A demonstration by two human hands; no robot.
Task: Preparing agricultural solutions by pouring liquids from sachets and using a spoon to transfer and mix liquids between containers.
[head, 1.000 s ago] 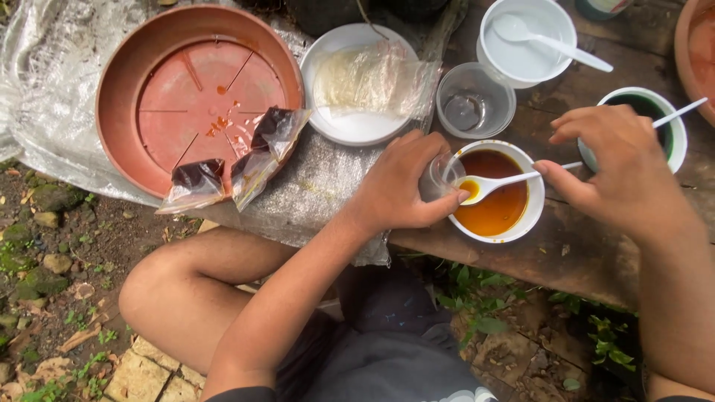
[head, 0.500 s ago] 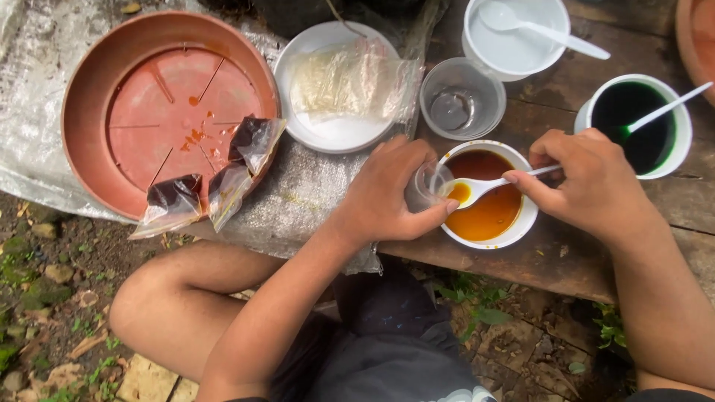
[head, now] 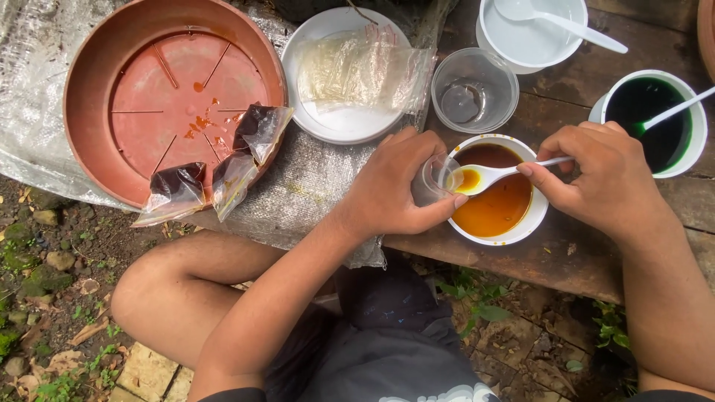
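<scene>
Here, a person's left hand (head: 395, 190) closes its grip round a small clear plastic bag (head: 438, 177), held open at the nine o'clock rim of a white round bowl of amber-orange liquid (head: 497, 208) on the weathered wooden counter (head: 566, 253). The right hand (head: 599, 182) pinches a white plastic spoon (head: 484, 177), its bowl full of that liquid and poised at the bag's mouth. Three filled, dark-liquid plastic pouches (head: 223, 167) already lie on the five o'clock edge of a terracotta-coloured round plastic tray (head: 89, 89); a stack of empty clear bags (head: 357, 71) waits on a white plate (head: 335, 130) at the bowl's eleven o'clock, so judging by these, the filling is partly done with much left. At one o'clock sit a white cup of dark green liquid (head: 648, 119), an empty clear plastic cup (head: 473, 89) and another white bowl with a spoon (head: 532, 33). Compared with half a second earlier, the spoon has lifted from the bowl towards the bag.
</scene>
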